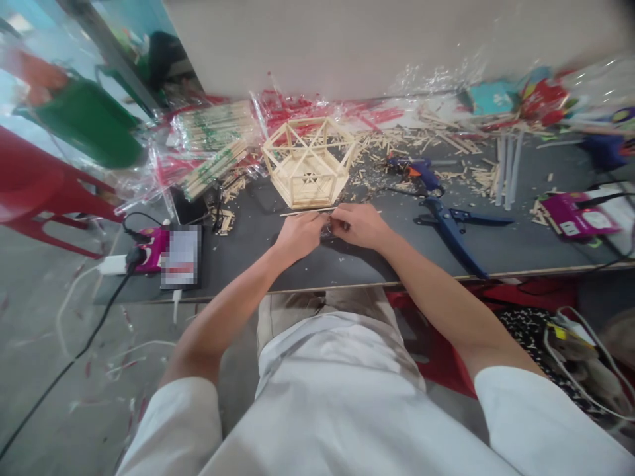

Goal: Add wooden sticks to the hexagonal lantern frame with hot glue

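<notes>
My left hand (301, 235) and my right hand (361, 225) are close together at the front of the table, both with curled fingers. Along their fingertips runs a thin wooden stick (294, 213), its ends showing past either hand; both hands appear closed on it. Something small and shiny between the hands is too blurred to name. Just beyond stands a bowl-shaped frame of pale wooden sticks (311, 178), apart from my fingers. Right of my right hand lie blue-handled pruning shears (454, 228), and behind them a blue glue gun (419, 170).
Bundled sticks (218, 165) in plastic wrap lie back left, with stick offcuts (397, 140) scattered behind. Clear glue sticks (508, 168) rest at right near a purple box (578, 215). A phone (181, 256), power strip (151, 250) and cables occupy the left edge, beside a red stool (44, 192).
</notes>
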Tool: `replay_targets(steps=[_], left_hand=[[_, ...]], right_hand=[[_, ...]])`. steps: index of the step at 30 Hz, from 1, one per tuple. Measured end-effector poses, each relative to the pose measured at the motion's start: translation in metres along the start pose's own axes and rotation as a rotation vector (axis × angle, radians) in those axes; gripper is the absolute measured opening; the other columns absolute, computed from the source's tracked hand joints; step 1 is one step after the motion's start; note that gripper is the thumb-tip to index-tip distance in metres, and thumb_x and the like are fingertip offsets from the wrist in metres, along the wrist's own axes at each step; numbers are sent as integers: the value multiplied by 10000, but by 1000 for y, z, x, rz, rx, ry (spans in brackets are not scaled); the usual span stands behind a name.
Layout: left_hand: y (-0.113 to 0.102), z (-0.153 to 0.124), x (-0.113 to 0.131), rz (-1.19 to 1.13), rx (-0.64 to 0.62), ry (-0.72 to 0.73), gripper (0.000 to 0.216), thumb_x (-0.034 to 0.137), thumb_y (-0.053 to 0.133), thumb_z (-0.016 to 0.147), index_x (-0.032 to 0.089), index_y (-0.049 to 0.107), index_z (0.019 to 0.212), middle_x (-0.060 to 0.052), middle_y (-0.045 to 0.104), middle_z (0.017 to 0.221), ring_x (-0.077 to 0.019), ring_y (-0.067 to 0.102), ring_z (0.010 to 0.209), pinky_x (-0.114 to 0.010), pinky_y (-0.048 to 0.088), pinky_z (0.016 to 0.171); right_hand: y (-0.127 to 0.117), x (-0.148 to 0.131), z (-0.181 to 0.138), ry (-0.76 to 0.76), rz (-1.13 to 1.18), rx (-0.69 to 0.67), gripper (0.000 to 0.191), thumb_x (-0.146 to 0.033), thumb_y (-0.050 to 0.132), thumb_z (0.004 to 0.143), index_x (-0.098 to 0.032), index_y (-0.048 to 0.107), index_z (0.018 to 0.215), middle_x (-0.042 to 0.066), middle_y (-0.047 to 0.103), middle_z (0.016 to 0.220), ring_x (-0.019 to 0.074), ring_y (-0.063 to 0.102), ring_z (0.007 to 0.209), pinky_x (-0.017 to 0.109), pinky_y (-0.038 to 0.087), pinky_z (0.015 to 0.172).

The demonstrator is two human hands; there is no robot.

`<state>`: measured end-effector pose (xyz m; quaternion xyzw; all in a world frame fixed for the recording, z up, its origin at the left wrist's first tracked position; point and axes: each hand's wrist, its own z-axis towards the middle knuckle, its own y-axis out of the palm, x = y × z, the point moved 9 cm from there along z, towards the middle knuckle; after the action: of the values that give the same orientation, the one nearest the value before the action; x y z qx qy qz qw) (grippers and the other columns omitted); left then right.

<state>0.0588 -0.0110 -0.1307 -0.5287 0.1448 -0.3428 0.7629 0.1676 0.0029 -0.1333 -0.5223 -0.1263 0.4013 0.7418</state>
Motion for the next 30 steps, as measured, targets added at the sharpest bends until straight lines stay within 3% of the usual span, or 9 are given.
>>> replay_targets(steps=[12,30], left_hand=[[3,2,-2,-35,-56,-40,331,162,449,1022,159,770,1104,-108,791,935,-231,743,837,-312,531,719],[3,0,-5,-31,-20,-38,315,181,456,1024,175,755,1122,-102,803,974,-222,750,844,-306,546,731]], right_hand=[[-2,2,-1,5,8,0,134,-235,536,894,-194,641,821,73,724,828,183,602,743,287,263,613],[4,4,1,28,69,-7,124,-232,519,875,-198,610,799,61,702,816,169,542,705,288,258,623]])
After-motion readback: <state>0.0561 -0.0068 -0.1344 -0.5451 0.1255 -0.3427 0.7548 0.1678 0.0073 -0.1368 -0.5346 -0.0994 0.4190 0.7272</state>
